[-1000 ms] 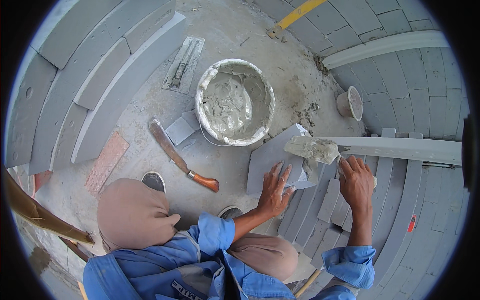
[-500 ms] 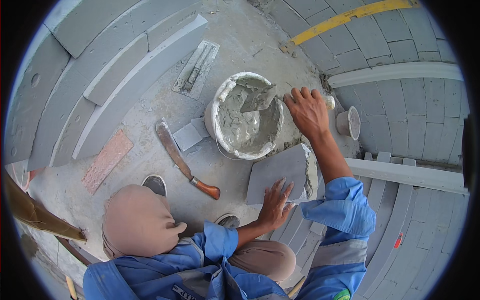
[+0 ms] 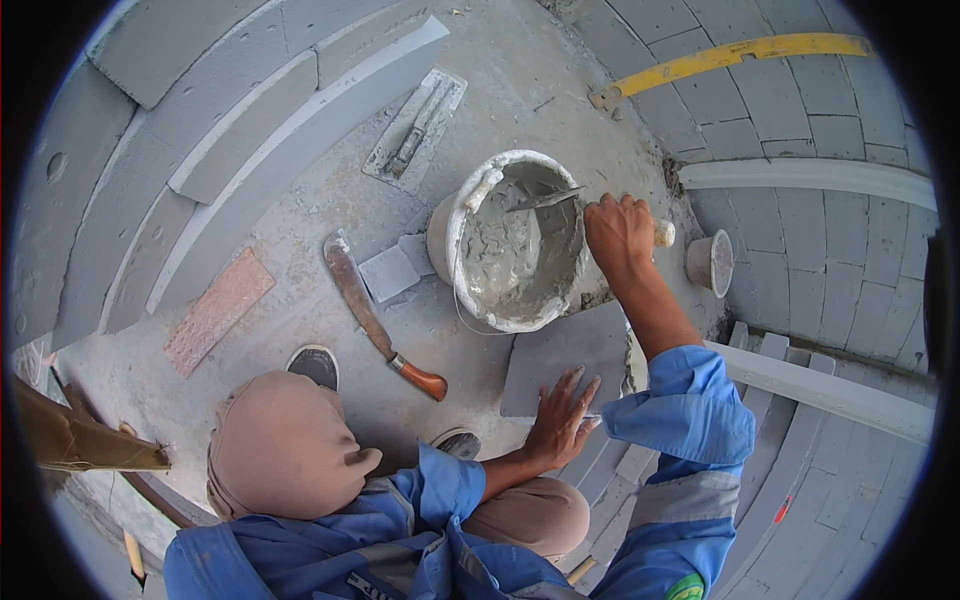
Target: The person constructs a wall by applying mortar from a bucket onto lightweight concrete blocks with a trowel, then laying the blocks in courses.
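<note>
Basically right hand (image 3: 618,235) is clamped round the trowel handle, fingers curled shut, butt end poking out to the right. Trowel blade (image 3: 545,198) sits inside the mouth of the bucket (image 3: 441,242), tilted nearly edge-on. Can't tell if it touches the mortar (image 3: 495,258). Handle stays outside the rim, probably to keep knuckles clean.

Left hand (image 3: 560,418) isn't gripping: fingers apart, laid on the near edge of the grey block (image 3: 562,352), likely steadying it. Block is close by the bucket's near side, so reach between them is short. Can't see what's under it; right forearm hides part of its right edge.

Obstacles: bucket's wire bail (image 3: 462,305) hangs toward the block, so a snag risk imo. Big knife (image 3: 368,315) lies on the floor between bucket and shoe (image 3: 315,366), wooden handle toward the person. Grey offcuts (image 3: 390,273) sit beside it.

Further out: float (image 3: 415,130) toward the floor's far side, pink slab (image 3: 219,311) near its left edge by the stacked blocks (image 3: 225,135), small tub (image 3: 698,263) at its right edge by the wall, yellow bar (image 3: 740,56) beyond
</note>
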Tool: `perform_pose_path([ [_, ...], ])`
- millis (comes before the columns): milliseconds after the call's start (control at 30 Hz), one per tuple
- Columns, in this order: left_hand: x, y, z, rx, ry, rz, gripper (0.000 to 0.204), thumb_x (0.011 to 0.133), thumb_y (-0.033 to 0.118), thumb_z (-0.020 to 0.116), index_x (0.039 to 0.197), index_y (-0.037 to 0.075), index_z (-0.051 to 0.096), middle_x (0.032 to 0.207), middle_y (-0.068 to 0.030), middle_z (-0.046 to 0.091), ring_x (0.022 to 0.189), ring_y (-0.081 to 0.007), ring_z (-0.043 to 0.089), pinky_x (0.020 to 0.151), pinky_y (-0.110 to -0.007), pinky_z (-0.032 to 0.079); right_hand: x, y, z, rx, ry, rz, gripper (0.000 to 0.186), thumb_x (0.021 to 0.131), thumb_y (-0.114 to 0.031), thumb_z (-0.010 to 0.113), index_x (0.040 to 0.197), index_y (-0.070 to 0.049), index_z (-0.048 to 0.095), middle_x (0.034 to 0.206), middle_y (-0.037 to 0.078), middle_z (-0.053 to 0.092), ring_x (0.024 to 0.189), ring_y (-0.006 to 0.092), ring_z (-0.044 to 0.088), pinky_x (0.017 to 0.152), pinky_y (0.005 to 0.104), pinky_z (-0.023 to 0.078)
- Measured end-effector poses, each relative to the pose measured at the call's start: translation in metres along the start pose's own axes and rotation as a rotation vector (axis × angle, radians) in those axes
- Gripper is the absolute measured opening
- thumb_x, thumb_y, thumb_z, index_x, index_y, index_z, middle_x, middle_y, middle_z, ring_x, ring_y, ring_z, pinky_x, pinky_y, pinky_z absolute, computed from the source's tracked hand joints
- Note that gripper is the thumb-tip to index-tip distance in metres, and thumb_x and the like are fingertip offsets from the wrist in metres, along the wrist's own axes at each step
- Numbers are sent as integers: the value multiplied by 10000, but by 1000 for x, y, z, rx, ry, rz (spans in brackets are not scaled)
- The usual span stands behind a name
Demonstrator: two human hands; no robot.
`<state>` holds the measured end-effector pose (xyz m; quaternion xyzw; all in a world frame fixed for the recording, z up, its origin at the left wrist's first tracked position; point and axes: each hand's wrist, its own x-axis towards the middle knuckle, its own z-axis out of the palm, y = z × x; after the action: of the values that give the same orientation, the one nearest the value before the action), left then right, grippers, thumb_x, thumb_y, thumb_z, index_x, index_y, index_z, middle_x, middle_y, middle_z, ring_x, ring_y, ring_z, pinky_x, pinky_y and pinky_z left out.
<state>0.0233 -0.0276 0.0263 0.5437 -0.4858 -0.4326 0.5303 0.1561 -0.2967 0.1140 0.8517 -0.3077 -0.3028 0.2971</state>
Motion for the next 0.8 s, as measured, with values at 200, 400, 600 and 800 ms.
perform_pose_path([
  [200, -1, 2, 0, -8, -11, -7, 768, 994, 243, 581, 1631, 115, 173, 1636, -269, 170, 1498, -494, 214, 1082, -754, 239, -16, 0, -7, 212, -278, 54, 143, 868, -100, 649, 904, -95, 787, 958, 141, 771, 943, 302, 753, 778, 424, 584],
  [400, 6, 3, 0, -4, 33, -2, 751, 1001, 264, 577, 1623, 101, 189, 1624, -272, 188, 1489, -493, 226, 1075, -741, 254, -44, 2, -30, 334, -518, -40, 203, 768, -85, 687, 943, -44, 782, 980, 194, 759, 958, 347, 746, 809, 430, 595],
  [600, 7, 0, 5, -9, 67, 10, 726, 1011, 285, 570, 1614, 97, 214, 1611, -273, 208, 1485, -481, 239, 1065, -735, 269, -55, -9, -54, 376, -699, -95, 257, 765, -81, 680, 997, -46, 784, 1047, 179, 761, 993, 340, 745, 815, 433, 599],
  [800, 6, 2, 6, 8, 62, 1, 727, 1008, 287, 574, 1612, 93, 219, 1599, -278, 228, 1482, -478, 246, 1068, -737, 268, -76, -16, -53, 520, -733, -198, 275, 718, -80, 650, 945, 35, 757, 971, 254, 735, 940, 409, 731, 786, 458, 584],
])
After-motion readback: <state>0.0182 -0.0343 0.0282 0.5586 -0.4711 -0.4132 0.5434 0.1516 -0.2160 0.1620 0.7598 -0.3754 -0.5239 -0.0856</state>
